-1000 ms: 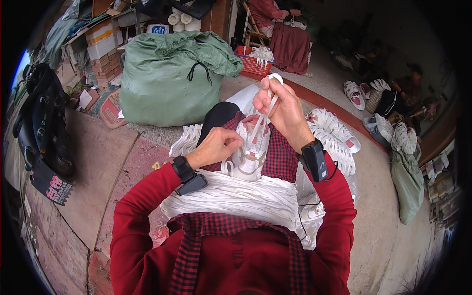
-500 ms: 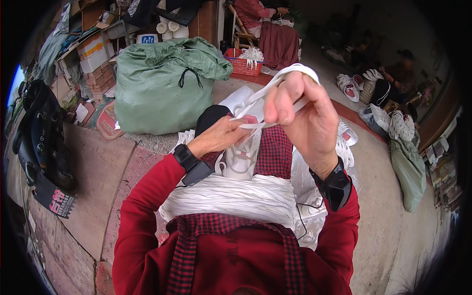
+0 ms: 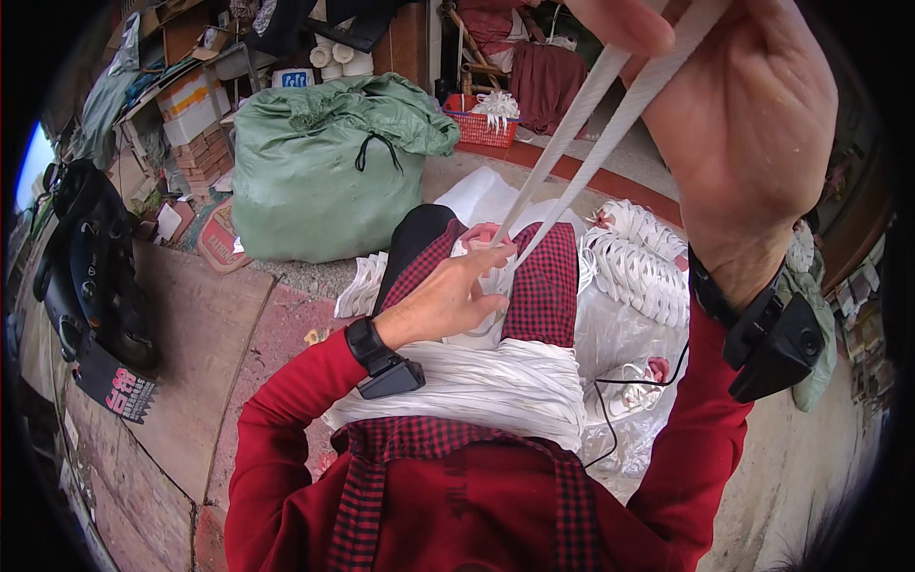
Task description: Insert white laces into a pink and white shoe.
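Observation:
A white shoe [image 3: 475,337] with a pink lining lies on my lap, toe toward me, partly covered by my left hand [image 3: 446,297]. The fingers and thumb of that hand are stretched apart over its upper. Two strands of a white shoelace [image 3: 660,78] run taut from the shoe up to the right. My right hand [image 3: 748,119], raised high, has its fingers closed on them; the top of this hand is cut off by the frame. A thick bundle of white laces [image 3: 457,383] lies across my lap, below the shoe.
White shoes [image 3: 637,272] lie in a row on clear plastic to the right, with a single shoe [image 3: 634,391] nearer me. Ahead stand a big green sack [image 3: 324,176] and a red basket [image 3: 481,129] of laces. A black cable [image 3: 599,410] trails beside my right arm.
My right hand has risen up and to the right, drawing the lace strands long and taut. My left hand has left the lace near the right fingers and come down onto the shoe.

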The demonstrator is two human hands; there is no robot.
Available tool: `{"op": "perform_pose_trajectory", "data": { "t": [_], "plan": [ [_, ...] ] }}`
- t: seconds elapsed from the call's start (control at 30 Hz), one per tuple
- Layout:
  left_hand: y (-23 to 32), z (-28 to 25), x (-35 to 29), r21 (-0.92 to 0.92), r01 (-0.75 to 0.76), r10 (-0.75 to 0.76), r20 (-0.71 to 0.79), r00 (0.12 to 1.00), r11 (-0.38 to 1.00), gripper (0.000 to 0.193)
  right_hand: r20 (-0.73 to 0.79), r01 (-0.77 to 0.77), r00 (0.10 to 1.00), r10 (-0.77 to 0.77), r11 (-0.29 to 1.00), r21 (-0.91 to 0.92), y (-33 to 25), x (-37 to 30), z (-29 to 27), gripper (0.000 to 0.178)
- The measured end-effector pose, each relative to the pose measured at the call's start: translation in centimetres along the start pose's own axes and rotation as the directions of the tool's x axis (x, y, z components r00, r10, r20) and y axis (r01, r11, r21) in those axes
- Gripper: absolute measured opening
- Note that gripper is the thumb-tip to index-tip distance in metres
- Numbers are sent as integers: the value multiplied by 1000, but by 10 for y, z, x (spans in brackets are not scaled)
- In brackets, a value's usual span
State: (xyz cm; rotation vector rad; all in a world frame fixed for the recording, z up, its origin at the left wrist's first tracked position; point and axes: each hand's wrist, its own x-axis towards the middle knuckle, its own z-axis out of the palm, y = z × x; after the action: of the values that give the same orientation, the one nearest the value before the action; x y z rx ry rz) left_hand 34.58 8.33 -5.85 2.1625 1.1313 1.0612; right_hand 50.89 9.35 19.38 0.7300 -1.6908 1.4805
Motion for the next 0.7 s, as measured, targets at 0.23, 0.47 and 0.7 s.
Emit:
{"op": "perform_pose_trajectory", "data": {
  "t": [0.23,0.47,0.7],
  "plan": [
    [4,-110,-26,-854,-80,70,-51,996,515,27,-523,-227,844,-120,804,-550,-84,-47,-124,27],
    [-127,-196,-98,-888,112,-696,-266,667,446,25,-971,-967,224,-86,109,-232,-104,-319,-239,38],
    [-125,-112,-63,247,336,-131,-595,793,909,14,-513,-466,798,318,-216,-858,78,-264,-105,32]
  ]
}}
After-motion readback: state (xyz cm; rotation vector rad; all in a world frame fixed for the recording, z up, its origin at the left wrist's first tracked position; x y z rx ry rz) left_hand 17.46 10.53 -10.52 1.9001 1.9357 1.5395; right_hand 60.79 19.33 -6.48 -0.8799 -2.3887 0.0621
